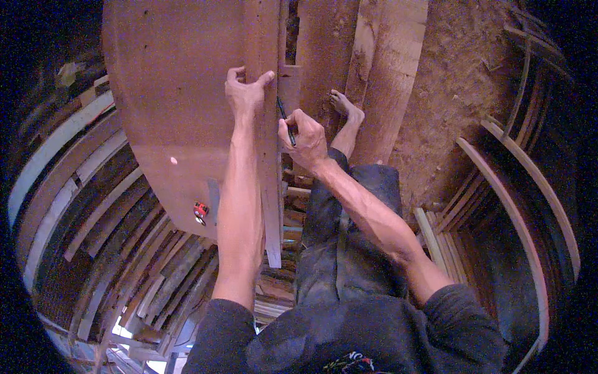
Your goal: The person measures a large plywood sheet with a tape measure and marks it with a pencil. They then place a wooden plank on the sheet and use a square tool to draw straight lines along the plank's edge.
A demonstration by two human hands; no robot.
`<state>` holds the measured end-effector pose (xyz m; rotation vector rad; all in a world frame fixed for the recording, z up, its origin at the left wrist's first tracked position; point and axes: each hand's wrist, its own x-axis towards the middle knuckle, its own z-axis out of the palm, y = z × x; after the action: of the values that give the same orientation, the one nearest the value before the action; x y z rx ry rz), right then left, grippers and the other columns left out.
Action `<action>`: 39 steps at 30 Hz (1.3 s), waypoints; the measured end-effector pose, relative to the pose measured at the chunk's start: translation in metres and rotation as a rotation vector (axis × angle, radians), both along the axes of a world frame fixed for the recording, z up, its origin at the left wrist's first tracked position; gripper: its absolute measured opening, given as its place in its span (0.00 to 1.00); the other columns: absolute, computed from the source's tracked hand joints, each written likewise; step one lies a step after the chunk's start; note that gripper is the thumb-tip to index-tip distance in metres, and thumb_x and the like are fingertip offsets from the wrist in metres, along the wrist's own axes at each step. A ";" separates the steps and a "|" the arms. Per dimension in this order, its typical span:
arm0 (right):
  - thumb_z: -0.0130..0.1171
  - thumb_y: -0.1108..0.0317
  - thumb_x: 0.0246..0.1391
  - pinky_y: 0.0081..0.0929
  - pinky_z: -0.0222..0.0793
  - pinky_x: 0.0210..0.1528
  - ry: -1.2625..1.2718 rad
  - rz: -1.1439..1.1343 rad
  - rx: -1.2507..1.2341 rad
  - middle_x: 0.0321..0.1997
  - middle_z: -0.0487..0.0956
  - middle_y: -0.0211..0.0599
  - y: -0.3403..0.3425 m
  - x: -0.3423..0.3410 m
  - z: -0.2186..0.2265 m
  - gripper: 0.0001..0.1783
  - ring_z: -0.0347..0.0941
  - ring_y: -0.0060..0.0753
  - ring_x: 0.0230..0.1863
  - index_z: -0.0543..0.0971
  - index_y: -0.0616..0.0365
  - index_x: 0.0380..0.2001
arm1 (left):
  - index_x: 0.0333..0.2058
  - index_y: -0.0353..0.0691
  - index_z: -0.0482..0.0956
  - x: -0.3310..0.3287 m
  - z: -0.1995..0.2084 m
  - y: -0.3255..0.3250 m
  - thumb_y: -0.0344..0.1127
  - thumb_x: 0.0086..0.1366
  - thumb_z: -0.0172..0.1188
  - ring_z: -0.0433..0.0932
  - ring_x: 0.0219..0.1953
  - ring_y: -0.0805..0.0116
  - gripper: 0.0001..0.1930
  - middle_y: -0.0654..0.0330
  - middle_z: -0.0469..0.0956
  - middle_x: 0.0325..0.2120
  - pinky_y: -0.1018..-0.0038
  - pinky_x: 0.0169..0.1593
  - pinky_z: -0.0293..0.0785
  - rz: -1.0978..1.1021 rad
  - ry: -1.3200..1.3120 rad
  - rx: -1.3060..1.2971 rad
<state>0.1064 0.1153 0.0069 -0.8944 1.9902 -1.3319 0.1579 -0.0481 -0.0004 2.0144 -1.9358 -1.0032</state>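
My right hand (303,138) grips a slim dark pen (284,111). Its upper end points toward the long edge of a narrow wooden board (269,168). That board lies lengthwise along the right side of a wide brown panel (180,93). On the board and panel rests my left hand (247,93), holding nothing, its thumb stretched toward the board's right edge and its fingers bent apart from it. A small red and black object (200,209), perhaps a tape measure, sits on the panel left of my left forearm, beside a flat grey strip (213,198).
Stacked timber lengths (124,237) fill the left side below the panel. Wide planks (389,68) lie on the right, where my bare foot (346,106) rests. Beyond them is brown, dusty ground (458,81). Long battens (511,206) stand at the far right.
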 end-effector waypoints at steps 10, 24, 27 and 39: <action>0.64 0.70 0.57 0.35 0.70 0.24 -0.072 0.006 0.026 0.21 0.75 0.44 0.074 0.074 0.007 0.10 0.74 0.41 0.20 0.74 0.60 0.27 | 0.48 0.33 0.77 0.010 -0.010 -0.005 0.56 0.38 0.84 0.81 0.42 0.58 0.43 0.49 0.83 0.41 0.65 0.47 0.78 -0.040 -0.086 -0.051; 0.62 0.71 0.59 0.35 0.74 0.33 -0.197 0.108 0.101 0.27 0.76 0.45 0.172 0.141 0.017 0.08 0.76 0.46 0.27 0.74 0.62 0.30 | 0.50 0.28 0.76 0.028 -0.046 -0.026 0.57 0.37 0.84 0.82 0.47 0.56 0.47 0.46 0.83 0.45 0.66 0.50 0.79 -0.090 -0.074 -0.090; 0.61 0.68 0.62 0.36 0.73 0.41 -0.115 -0.073 -0.021 0.33 0.77 0.44 0.151 0.113 0.015 0.08 0.76 0.43 0.35 0.75 0.61 0.33 | 0.49 0.29 0.77 0.027 -0.057 -0.030 0.56 0.40 0.82 0.82 0.47 0.55 0.44 0.46 0.83 0.45 0.64 0.51 0.78 -0.141 -0.037 -0.106; 0.80 0.56 0.39 0.42 0.68 0.50 0.026 -0.262 0.092 0.43 0.72 0.46 0.054 0.086 -0.040 0.32 0.70 0.51 0.46 0.71 0.59 0.40 | 0.49 0.30 0.78 0.007 -0.015 -0.013 0.48 0.41 0.80 0.80 0.50 0.50 0.39 0.42 0.81 0.47 0.61 0.53 0.77 -0.036 0.054 -0.041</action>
<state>0.1929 0.1690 -0.0332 -0.6274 2.2294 -1.3599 0.1651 -0.0615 -0.0155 1.9173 -1.9554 -1.0066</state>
